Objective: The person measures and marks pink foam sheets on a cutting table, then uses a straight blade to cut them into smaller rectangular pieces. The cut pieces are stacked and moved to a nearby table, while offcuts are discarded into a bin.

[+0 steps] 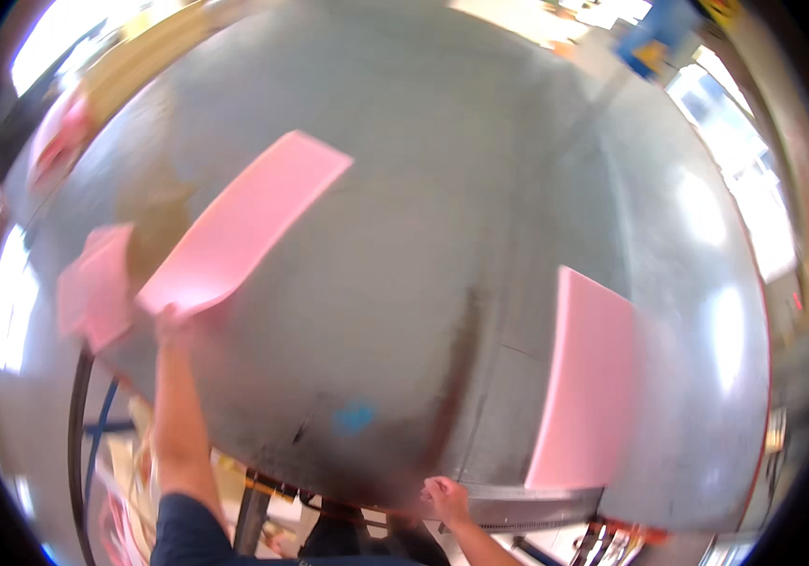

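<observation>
A long pink foam sheet (249,219) lies slanted over the grey metal table (442,189). My left hand (173,325) grips its near end. My right hand (444,497) rests closed on the table's near edge and holds nothing that I can see. A second pink foam sheet (585,379) lies flat on the right part of the table, well to the right of that hand. The whole picture is motion-blurred.
A stack of smaller pink foam pieces (98,285) sits at the table's left edge. More pink material (57,132) shows at the far left. A blue and yellow object (654,38) stands beyond the table's far right. Cables and a frame hang below the near edge.
</observation>
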Tool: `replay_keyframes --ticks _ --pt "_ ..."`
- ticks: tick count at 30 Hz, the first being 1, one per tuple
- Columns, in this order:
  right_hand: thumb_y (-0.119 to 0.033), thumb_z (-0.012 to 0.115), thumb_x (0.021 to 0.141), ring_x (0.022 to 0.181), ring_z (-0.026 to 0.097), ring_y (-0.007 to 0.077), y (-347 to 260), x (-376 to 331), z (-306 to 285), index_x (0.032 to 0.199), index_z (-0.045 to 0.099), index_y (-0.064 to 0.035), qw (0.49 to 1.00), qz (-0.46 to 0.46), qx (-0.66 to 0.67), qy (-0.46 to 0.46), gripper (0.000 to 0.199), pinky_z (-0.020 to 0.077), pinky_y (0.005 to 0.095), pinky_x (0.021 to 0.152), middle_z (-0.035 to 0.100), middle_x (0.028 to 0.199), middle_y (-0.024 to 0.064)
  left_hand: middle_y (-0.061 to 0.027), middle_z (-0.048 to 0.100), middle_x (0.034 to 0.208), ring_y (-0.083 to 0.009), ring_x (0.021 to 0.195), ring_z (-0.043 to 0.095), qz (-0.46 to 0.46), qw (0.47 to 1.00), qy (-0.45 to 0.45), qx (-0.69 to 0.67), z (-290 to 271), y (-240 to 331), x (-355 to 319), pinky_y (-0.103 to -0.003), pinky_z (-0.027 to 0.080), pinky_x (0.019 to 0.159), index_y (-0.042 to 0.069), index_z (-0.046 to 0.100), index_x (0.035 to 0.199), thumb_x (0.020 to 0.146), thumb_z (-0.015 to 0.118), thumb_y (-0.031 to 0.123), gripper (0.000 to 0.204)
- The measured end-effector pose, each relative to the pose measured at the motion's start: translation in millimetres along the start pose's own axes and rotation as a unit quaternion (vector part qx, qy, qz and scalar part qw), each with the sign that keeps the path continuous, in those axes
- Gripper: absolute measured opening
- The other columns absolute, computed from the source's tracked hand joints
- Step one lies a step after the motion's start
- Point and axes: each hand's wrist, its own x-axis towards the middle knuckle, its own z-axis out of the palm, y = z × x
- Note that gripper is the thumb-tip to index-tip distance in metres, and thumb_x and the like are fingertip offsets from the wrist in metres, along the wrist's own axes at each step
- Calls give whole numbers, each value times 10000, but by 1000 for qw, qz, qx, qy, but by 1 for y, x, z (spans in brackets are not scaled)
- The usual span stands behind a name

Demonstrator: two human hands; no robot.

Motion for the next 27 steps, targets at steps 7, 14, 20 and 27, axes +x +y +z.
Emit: replay_keyframes --ticks 7,14,20,27 --pt "-204 710 892 1028 640 200 -171 11 33 1302 537 29 965 -173 194 -33 502 506 308 909 653 1147 125 -54 605 904 -190 839 617 -90 992 -86 -36 389 -88 -331 -357 551 774 71 570 1019 909 624 180 164" --pt "-122 735 865 931 637 161 -175 -49 -31 1218 600 50 931 -216 261 138 415 516 314 842 683 1054 90 -108 575 1249 -218 1131 580 -289 862 -391 140 326 -215 -558 -374 504 914 58 441 1355 897 659 48 508" --pt "-101 743 832 871 647 173 -48 -6 -154 1120 662 56 941 -103 179 268 338 512 308 795 701 1016 111 -65 647 950 -155 833 637 -374 817 -265 350 200 -281 -539 -257 509 702 18 579 1164 897 632 -10 274" --pt "-148 714 863 747 665 189 36 0 -171 1027 653 59 901 17 291 320 271 557 311 685 692 902 119 -90 608 1192 -194 1068 585 19 818 -220 531 280 -369 -427 -299 492 898 23 542 1278 899 628 48 390"
